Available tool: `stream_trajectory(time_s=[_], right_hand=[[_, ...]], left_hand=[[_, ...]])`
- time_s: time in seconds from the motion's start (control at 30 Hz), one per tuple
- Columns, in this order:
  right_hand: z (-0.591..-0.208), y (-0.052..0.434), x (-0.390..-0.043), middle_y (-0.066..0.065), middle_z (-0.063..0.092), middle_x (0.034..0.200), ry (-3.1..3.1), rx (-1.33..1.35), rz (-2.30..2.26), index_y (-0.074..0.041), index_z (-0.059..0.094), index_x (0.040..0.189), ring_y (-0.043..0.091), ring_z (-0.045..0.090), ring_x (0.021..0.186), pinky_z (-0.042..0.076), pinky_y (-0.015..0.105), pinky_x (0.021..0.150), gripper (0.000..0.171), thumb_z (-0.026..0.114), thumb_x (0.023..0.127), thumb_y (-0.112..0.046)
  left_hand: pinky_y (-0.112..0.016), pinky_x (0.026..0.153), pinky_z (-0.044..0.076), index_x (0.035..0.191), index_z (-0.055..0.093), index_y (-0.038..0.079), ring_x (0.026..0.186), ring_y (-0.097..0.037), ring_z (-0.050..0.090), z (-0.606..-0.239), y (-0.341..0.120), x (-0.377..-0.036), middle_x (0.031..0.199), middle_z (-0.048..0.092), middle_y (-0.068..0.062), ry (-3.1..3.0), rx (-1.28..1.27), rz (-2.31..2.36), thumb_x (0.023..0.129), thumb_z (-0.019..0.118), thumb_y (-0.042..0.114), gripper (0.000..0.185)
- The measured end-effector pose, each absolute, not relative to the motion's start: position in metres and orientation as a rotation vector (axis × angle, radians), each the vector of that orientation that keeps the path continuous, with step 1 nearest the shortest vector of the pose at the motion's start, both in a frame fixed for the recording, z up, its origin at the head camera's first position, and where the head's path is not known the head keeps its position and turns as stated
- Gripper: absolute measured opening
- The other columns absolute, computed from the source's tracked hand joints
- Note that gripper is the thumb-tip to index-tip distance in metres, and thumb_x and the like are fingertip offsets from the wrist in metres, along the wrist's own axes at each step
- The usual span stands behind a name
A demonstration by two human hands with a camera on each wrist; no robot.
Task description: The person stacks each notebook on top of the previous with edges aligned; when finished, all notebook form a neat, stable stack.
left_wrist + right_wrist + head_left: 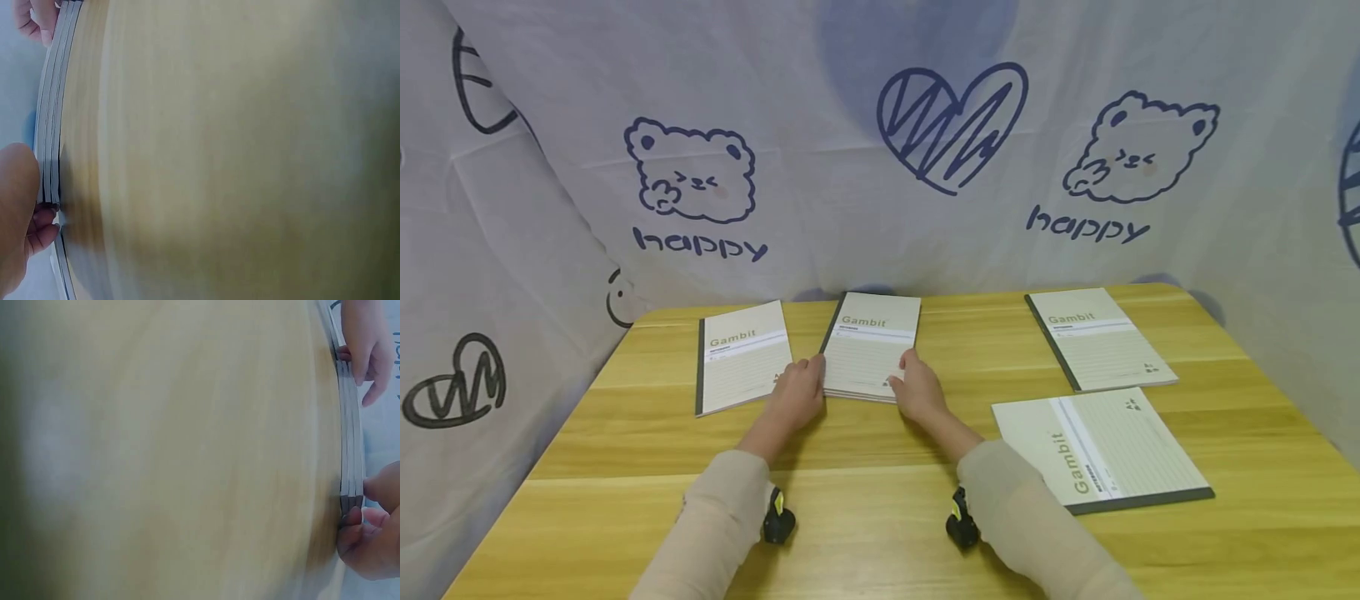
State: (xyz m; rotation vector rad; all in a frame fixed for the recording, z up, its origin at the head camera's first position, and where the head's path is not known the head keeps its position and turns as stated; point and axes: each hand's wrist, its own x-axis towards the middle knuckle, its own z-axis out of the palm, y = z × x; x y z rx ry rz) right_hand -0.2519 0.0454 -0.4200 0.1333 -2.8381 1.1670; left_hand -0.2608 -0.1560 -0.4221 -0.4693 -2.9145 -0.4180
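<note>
Both wrist views were blurred, showing only page edges. A small stack of pale green paper notebooks lay mid-back on the wooden counter. The left hand and right hand each pinched a near corner.

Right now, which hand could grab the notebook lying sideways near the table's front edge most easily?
Probably the right hand. It sits nearer the sideways notebook, on that same side. The left hand is farther off, across the stack of notebooks both hands grip.
</note>
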Motion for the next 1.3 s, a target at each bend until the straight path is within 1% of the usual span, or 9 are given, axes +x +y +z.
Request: stream_trajectory(time_s=[0.2,0.63,0.67,0.83,0.9,1.0,1.1,1.17,1.3], right_hand=[[-0.422,0.045,-0.250,0.019,0.062,0.093,-2.849,0.101,1.191,-0.002,0.048,0.104,0.030,0.057,0.080,0.048,0.040,0.073,0.023,0.060,0.089,-0.014],[-0.426,0.043,-0.248,0.018,0.062,0.097,-2.817,0.100,1.215,-0.003,0.050,0.103,0.030,0.058,0.085,0.048,0.041,0.076,0.022,0.061,0.088,-0.015],[-0.426,0.044,-0.248,0.018,0.062,0.096,-2.814,0.110,1.212,-0.002,0.050,0.103,0.030,0.058,0.084,0.049,0.041,0.076,0.022,0.061,0.088,-0.014],[-0.424,0.047,-0.251,0.017,0.057,0.077,-2.799,0.185,1.231,0.001,0.049,0.100,0.027,0.052,0.070,0.048,0.041,0.074,0.020,0.060,0.087,-0.009],[-0.421,0.049,-0.252,0.017,0.056,0.076,-2.818,0.202,1.194,0.001,0.050,0.099,0.026,0.052,0.069,0.048,0.040,0.074,0.019,0.060,0.086,-0.008],[-0.416,0.051,-0.254,0.016,0.060,0.086,-2.856,0.237,1.080,0.001,0.054,0.097,0.026,0.056,0.077,0.049,0.039,0.074,0.017,0.061,0.085,-0.008],[-0.409,0.050,-0.252,0.016,0.062,0.094,-2.860,0.307,0.961,0.001,0.057,0.097,0.027,0.058,0.086,0.050,0.039,0.078,0.016,0.060,0.085,-0.009],[-0.405,0.049,-0.249,0.016,0.059,0.096,-2.829,0.356,0.890,0.002,0.058,0.099,0.027,0.059,0.084,0.051,0.039,0.075,0.017,0.059,0.086,-0.009],[-0.399,0.044,-0.244,0.014,0.053,0.091,-2.725,0.426,0.721,0.002,0.059,0.102,0.023,0.055,0.073,0.052,0.033,0.061,0.019,0.058,0.086,-0.007]], left_hand=[[-0.045,0.071,0.050,0.111,0.052,-0.004,0.078,-0.035,0.058,-0.425,-0.157,-0.261,0.087,0.062,-0.021,-2.885,-0.455,-0.486,0.086,0.047,0.001,0.026],[-0.046,0.076,0.050,0.113,0.054,-0.007,0.081,-0.038,0.059,-0.427,-0.158,-0.257,0.091,0.063,-0.024,-2.843,-0.457,-0.535,0.087,0.046,-0.001,0.028],[-0.046,0.076,0.050,0.113,0.054,-0.008,0.082,-0.038,0.059,-0.427,-0.158,-0.256,0.091,0.063,-0.025,-2.845,-0.463,-0.523,0.086,0.047,-0.001,0.028],[-0.046,0.076,0.050,0.116,0.051,-0.007,0.082,-0.039,0.059,-0.424,-0.158,-0.255,0.093,0.062,-0.026,-2.858,-0.473,-0.485,0.086,0.048,-0.001,0.031],[-0.047,0.077,0.051,0.120,0.048,-0.008,0.085,-0.040,0.059,-0.422,-0.158,-0.254,0.095,0.061,-0.027,-2.868,-0.457,-0.495,0.087,0.048,0.000,0.034],[-0.047,0.079,0.051,0.125,0.046,-0.009,0.089,-0.040,0.059,-0.418,-0.160,-0.251,0.100,0.060,-0.028,-2.867,-0.415,-0.522,0.089,0.049,0.003,0.038],[-0.046,0.079,0.050,0.124,0.049,-0.008,0.090,-0.038,0.057,-0.414,-0.168,-0.246,0.101,0.059,-0.025,-2.822,-0.397,-0.519,0.089,0.051,0.006,0.037],[-0.046,0.079,0.049,0.123,0.050,-0.007,0.092,-0.037,0.055,-0.412,-0.176,-0.244,0.103,0.058,-0.024,-2.778,-0.385,-0.516,0.089,0.052,0.006,0.036],[-0.049,0.083,0.046,0.122,0.051,-0.007,0.099,-0.039,0.052,-0.408,-0.196,-0.240,0.111,0.054,-0.025,-2.739,-0.365,-0.493,0.090,0.051,0.008,0.035]])
